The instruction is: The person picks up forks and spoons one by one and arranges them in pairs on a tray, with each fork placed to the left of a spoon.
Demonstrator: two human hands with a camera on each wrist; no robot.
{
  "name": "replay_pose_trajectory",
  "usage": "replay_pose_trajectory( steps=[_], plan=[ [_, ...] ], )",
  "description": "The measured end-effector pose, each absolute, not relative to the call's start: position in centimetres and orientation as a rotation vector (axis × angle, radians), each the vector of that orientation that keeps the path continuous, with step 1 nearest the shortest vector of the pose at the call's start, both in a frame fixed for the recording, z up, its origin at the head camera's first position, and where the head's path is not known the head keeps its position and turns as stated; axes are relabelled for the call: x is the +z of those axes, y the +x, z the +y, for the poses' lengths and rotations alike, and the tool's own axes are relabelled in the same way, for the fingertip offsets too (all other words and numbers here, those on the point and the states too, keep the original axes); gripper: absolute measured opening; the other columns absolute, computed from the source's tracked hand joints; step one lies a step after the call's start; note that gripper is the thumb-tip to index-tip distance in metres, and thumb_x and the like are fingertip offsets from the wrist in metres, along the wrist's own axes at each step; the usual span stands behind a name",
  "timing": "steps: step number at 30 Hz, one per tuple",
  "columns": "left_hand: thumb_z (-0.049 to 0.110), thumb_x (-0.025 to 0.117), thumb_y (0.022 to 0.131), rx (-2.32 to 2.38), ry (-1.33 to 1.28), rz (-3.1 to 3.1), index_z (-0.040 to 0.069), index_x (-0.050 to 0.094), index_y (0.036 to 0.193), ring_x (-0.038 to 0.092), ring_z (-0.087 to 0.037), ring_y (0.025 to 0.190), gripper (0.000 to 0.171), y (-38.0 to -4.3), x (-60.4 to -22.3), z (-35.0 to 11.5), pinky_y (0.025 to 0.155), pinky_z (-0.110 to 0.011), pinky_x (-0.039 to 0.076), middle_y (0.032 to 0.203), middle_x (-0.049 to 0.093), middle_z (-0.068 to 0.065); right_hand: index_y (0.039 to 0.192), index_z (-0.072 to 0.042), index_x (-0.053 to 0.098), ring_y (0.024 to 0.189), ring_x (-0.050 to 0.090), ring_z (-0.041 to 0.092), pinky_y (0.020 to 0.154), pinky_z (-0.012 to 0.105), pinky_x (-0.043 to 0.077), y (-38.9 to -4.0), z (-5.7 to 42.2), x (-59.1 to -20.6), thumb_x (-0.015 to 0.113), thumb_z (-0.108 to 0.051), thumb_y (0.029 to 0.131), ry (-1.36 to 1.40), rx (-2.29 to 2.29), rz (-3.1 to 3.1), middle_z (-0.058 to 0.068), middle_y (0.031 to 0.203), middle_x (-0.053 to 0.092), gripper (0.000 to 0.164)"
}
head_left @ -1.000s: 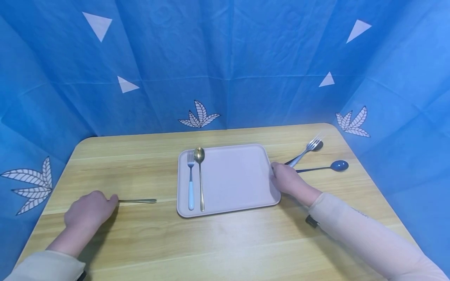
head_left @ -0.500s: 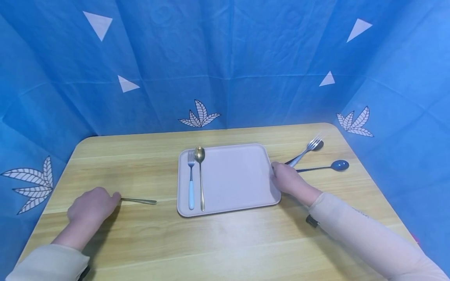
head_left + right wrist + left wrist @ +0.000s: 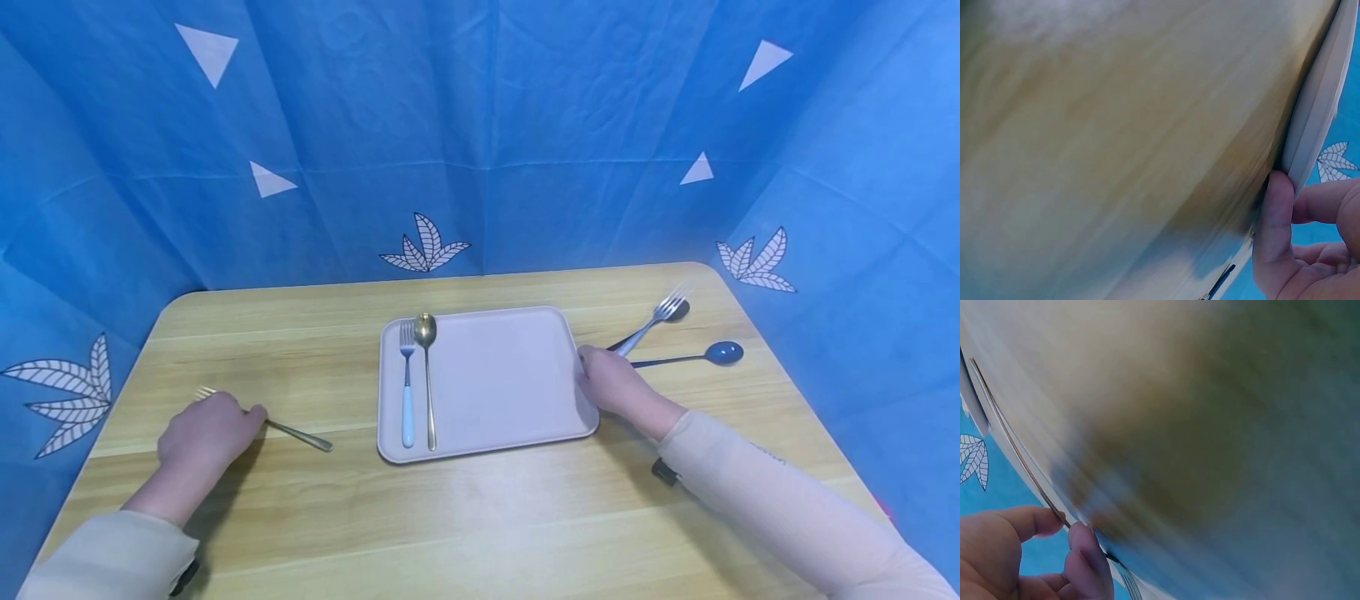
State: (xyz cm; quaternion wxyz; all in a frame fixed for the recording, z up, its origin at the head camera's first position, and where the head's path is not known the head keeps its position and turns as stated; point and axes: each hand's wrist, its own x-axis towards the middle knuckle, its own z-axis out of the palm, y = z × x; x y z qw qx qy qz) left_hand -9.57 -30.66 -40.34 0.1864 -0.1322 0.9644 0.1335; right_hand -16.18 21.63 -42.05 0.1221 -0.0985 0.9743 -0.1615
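Note:
On the left of the table, my left hand point(image 3: 206, 435) pinches a gold fork point(image 3: 302, 435) between thumb and fingers. Its tines show past the knuckles and its handle points right. The left wrist view shows the fork handle point(image 3: 1010, 437) in the finger grip. At the tray's right edge, my right hand point(image 3: 617, 383) grips the pale rectangular tray point(image 3: 495, 375). In the right wrist view the thumb and fingers pinch the tray rim point(image 3: 1316, 112). A fork with a light blue handle point(image 3: 407, 412) and a gold spoon point(image 3: 425, 333) lie side by side at the tray's left.
Beyond my right hand, a silver fork point(image 3: 660, 315) lies across a dark spoon point(image 3: 680, 311). A second dark spoon point(image 3: 723, 353) lies nearer, its handle end hidden by the hand. A blue curtain point(image 3: 480, 150) surrounds the back and sides of the wooden table point(image 3: 465, 517).
My left hand has shifted slightly right and turned the gold fork, so its handle end now slants toward me and its tines show. The right hand and tray stay put.

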Motion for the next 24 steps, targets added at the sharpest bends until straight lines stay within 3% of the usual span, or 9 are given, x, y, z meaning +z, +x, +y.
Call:
replay_pose_trajectory(
  steps=[3, 9, 14, 17, 20, 24],
  plan=[
    [0.039, 0.040, 0.099, 0.398, -0.349, 2.737, 0.000, 0.066, 0.083, 0.051, -0.030, 0.068, 0.049, -9.9, -40.4, -30.7, 0.051, -0.039, 0.041, 0.080, 0.059, -0.019, 0.097, 0.000, 0.060, 0.070, 0.058, 0.024, 0.066, 0.040, 0.052, -16.2, 21.6, -42.0, 0.055, -0.005, 0.096, -0.278, -0.477, 2.837, 0.007, 0.072, 0.057, 0.007],
    [0.035, 0.046, 0.097, 0.425, -0.302, 2.773, -0.002, 0.064, 0.085, 0.050, -0.029, 0.065, 0.043, -10.3, -40.8, -30.4, 0.051, -0.037, 0.039, 0.075, 0.055, -0.015, 0.096, -0.001, 0.060, 0.071, 0.059, 0.024, 0.067, 0.040, 0.053, -16.2, 21.6, -42.0, 0.054, -0.005, 0.096, -0.268, -0.471, 2.838, 0.008, 0.074, 0.059, 0.008],
    [0.030, 0.048, 0.095, 0.442, -0.273, 2.803, -0.010, 0.063, 0.104, 0.051, -0.029, 0.064, 0.044, -10.5, -40.9, -30.0, 0.051, -0.037, 0.040, 0.075, 0.056, -0.016, 0.095, -0.002, 0.061, 0.072, 0.060, 0.025, 0.068, 0.041, 0.053, -16.2, 21.6, -42.0, 0.054, -0.005, 0.095, -0.270, -0.465, 2.841, 0.008, 0.074, 0.061, 0.008],
    [0.028, 0.048, 0.095, 0.471, -0.259, 2.817, -0.005, 0.063, 0.090, 0.049, -0.026, 0.061, 0.037, -10.4, -41.0, -29.6, 0.050, -0.035, 0.038, 0.068, 0.053, -0.012, 0.096, -0.001, 0.061, 0.073, 0.061, 0.025, 0.069, 0.042, 0.053, -16.2, 21.6, -42.0, 0.054, -0.005, 0.095, -0.274, -0.463, 2.843, 0.008, 0.074, 0.061, 0.008],
    [0.027, 0.048, 0.095, 0.503, -0.246, 2.818, 0.007, 0.056, 0.068, 0.046, -0.023, 0.056, 0.034, -10.3, -41.0, -29.2, 0.049, -0.034, 0.035, 0.061, 0.048, -0.006, 0.097, -0.001, 0.061, 0.072, 0.060, 0.025, 0.069, 0.041, 0.053, -16.2, 21.6, -42.1, 0.054, -0.006, 0.096, -0.275, -0.456, 2.844, 0.008, 0.073, 0.060, 0.009],
    [0.025, 0.047, 0.095, 0.523, -0.223, 2.824, 0.013, 0.050, 0.060, 0.044, -0.022, 0.055, 0.037, -10.3, -41.0, -29.0, 0.050, -0.033, 0.034, 0.058, 0.047, -0.004, 0.097, 0.000, 0.061, 0.071, 0.059, 0.024, 0.068, 0.041, 0.053, -16.2, 21.6, -42.1, 0.054, -0.006, 0.096, -0.271, -0.455, 2.841, 0.007, 0.072, 0.058, 0.009]
  ],
)
